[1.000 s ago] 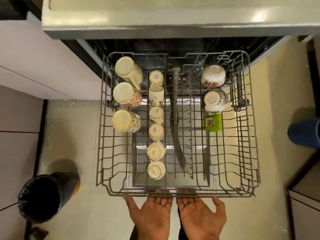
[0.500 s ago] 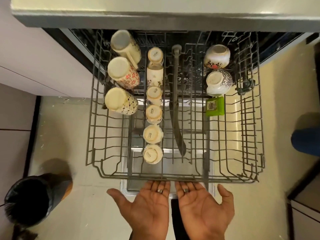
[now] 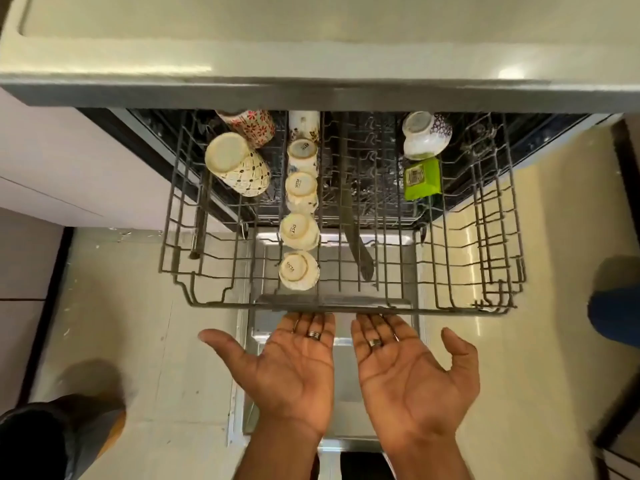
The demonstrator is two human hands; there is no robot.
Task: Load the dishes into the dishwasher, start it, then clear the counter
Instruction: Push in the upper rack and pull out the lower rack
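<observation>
Grey wire forms the upper rack (image 3: 450, 308), which fills the middle of the frame, its far part already under the pale table (image 3: 311, 46) edge that runs across the top. Both hands sit palm up at the lower centre, side by side. The left hand (image 3: 294, 375) has its fingers (image 3: 313, 323) straight and released, their tips against the rack's front bar; a ring shows on one of them. The right hand (image 3: 412, 379) lies the same way, fingers flat and holding nothing, tips at the same bar, thumb spread toward the right.

Inside the rack, a column of small cream cups (image 3: 299, 233) stands upside down just left of centre, base marks facing up. To their left, in the upper left part of the rack, a dotted mug (image 3: 239, 169) lies tilted, and a red-flowered mug (image 3: 251, 124) sits behind it, half under the table edge. A long dark knife (image 3: 349, 209) lies along the centre. At the upper right of the rack a blue-patterned cup (image 3: 426, 135) rests inverted, with a green packet (image 3: 422, 178) just in front of it.

Below the rack the open dishwasher door (image 3: 346, 386) shows steel between the wrists. A black bin (image 3: 38, 441) stands on the tiled floor (image 3: 145, 341) at the lower left, and a blue object (image 3: 614, 315) sits at the right edge.
</observation>
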